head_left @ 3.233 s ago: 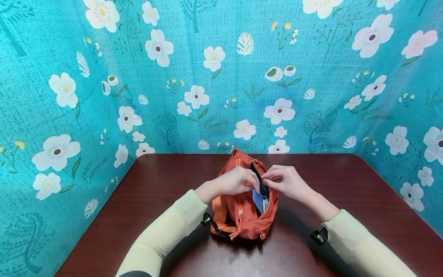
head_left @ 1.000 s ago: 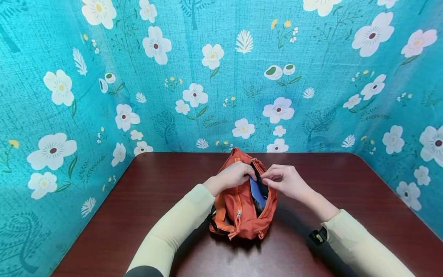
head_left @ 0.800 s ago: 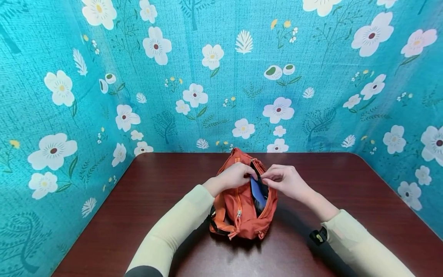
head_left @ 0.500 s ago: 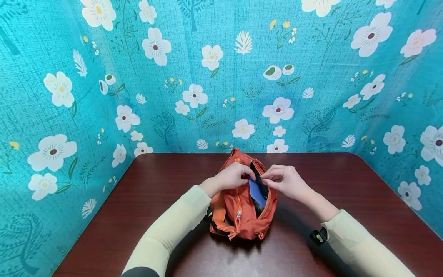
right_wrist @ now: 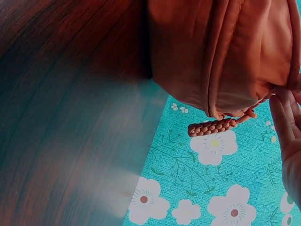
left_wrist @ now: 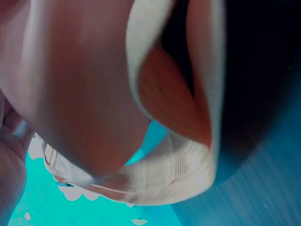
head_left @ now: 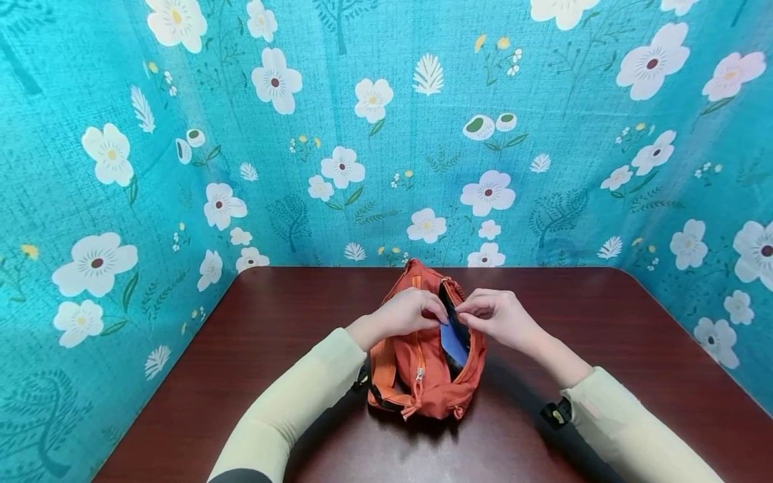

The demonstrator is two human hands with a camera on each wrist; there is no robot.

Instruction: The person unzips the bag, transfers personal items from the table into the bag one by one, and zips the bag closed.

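An orange-red fabric bag [head_left: 437, 397] stands on the table with its zipped top pocket spread open, dark inside. From the left, my left hand [head_left: 412, 312] reaches over the bag and pinches the upper end of a flat blue piece [head_left: 454, 347] in the opening; its kind is not clear, and its lower end is hidden in the pocket. My right hand [head_left: 500, 316] pinches the pocket's right edge with thumb and fingers. In the right wrist view the fingers [right_wrist: 288, 127] meet the bag's rim. The left wrist view is blurred and shows mostly the hand and bag fabric.
The bag rests on a dark red-brown table [head_left: 290, 335]. Behind it hangs a teal flowered cloth [head_left: 386, 168]. An orange strap [head_left: 382, 369] with a black buckle lies at the bag's left, and a braided zipper pull [right_wrist: 212, 127] hangs from one end.
White striped items visible beside the blue piece at first are now out of sight. My left hand went further in, then came back slightly toward me. The right hand keeps its place.
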